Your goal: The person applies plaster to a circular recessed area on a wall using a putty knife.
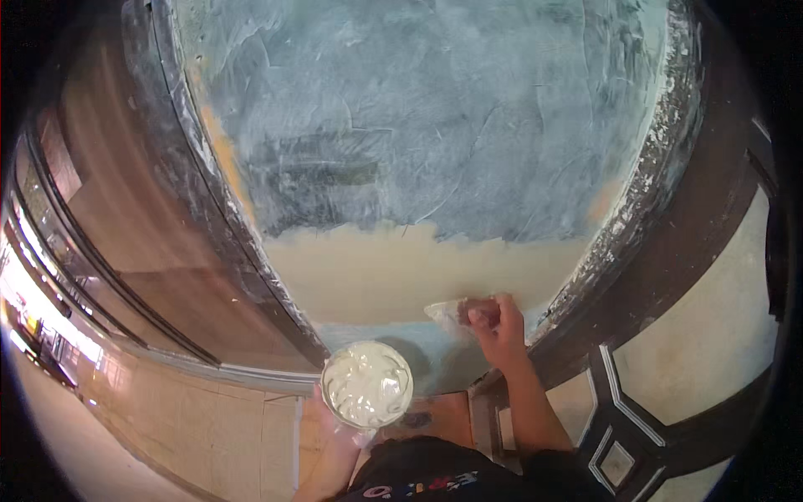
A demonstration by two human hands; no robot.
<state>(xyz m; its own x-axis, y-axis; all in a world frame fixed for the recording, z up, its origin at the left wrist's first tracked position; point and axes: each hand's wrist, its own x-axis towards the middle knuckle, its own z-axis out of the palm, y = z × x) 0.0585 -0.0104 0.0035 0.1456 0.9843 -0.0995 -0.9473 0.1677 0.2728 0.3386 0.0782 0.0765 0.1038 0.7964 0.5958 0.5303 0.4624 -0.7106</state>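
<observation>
Held from below and at its side, a round tub (pixel 366 385) of thick, glossy cream paste sits in my left hand (pixel 335 418), close to my body. The paste has swirl marks on top. My right hand (pixel 500 330) is closed around a flat hand tool (pixel 447 313) with a reddish-brown grip and a pale, cream-coated end pointing left. Blur hides whether it is a brush or a scraper. The tool's end is at the lower part of the cream-coated band (pixel 360 272) on the wall. Above that band the wall (pixel 435 134) is blotchy blue-grey.
A dark, white-spattered frame edge (pixel 644 180) borders the wall on the right, and a dark strip (pixel 201 142) on the left. Brown panelling (pixel 142 176) stands at the left. Pale tiled floor (pixel 209 418) lies lower left; a dark lattice with white trim (pixel 631 406) is lower right.
</observation>
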